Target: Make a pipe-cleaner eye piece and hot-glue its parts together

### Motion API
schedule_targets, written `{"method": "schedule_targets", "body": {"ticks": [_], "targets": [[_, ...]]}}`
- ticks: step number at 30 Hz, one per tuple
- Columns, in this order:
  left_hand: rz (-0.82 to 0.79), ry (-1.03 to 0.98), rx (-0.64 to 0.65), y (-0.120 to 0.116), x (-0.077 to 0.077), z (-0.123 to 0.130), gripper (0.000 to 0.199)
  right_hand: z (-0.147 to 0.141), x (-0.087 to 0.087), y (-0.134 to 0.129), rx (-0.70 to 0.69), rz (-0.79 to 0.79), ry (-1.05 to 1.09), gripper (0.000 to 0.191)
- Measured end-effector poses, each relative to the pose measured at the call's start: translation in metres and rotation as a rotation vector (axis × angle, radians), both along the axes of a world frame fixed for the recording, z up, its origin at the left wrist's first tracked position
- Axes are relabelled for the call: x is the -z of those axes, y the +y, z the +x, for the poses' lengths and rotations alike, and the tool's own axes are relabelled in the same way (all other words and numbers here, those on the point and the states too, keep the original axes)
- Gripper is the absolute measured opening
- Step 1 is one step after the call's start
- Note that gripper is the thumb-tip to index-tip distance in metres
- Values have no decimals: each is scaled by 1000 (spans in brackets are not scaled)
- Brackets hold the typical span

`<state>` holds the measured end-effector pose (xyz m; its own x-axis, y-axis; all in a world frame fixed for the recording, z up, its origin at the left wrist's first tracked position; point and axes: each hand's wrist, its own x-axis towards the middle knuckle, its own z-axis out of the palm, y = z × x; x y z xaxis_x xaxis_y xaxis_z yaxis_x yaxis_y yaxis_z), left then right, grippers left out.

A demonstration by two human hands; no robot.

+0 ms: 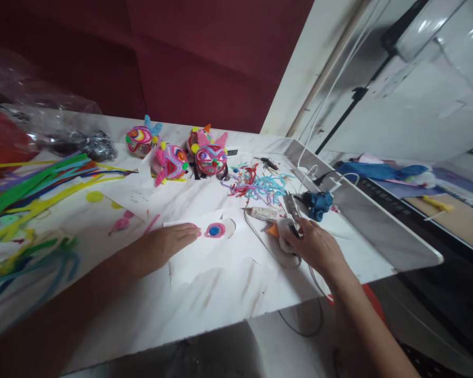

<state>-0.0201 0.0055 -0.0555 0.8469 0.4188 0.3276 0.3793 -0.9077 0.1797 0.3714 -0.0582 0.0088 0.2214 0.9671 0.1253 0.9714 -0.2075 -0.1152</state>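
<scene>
My left hand (171, 242) rests flat on a white paper sheet (193, 262), its fingertips beside a small pink piece (197, 231). Just right of them lies an eye shape (215, 230) of pink rings around a blue centre, next to a pale curved outline (229, 228). My right hand (317, 245) has its fingers closed around a dark-handled tool (295, 229) whose kind I cannot make out. Beside that hand are a glue gun with a whitish body (265, 213), its cable, and an orange tip (273, 230).
Colourful fuzzy animal heads (212, 158) stand at the back. Cut pipe cleaner pieces (266, 189) lie in a pile, with a blue object (319, 205) to the right. Long pipe cleaners (35, 189) cover the left side. A raised edge (382, 215) borders the right.
</scene>
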Motion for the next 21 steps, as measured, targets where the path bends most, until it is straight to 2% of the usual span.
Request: {"method": "schedule_targets", "body": {"ticks": [2,4,6,9,12,14,17,21], "targets": [[10,24,-1,0,-1,0,49,1,1,6,7,-102,145,48],[11,53,-8,-2,-5,2,47,2,4,10,38,-102,286,53],[8,70,-26,-5,-11,4,46,3,7,11,119,-23,439,52],[-6,88,-53,-10,-19,8,46,2,9,10,259,105,809,48],[-7,97,-77,-14,-25,11,46,-1,4,6,356,185,1170,43],[-1,100,-86,-15,-27,12,46,-1,-1,0,393,271,1316,41],[3,100,-87,-16,-29,13,46,-1,-10,-13,347,400,1491,39],[8,83,-94,-17,-28,15,44,-10,-17,-34,261,368,1682,40]]}}
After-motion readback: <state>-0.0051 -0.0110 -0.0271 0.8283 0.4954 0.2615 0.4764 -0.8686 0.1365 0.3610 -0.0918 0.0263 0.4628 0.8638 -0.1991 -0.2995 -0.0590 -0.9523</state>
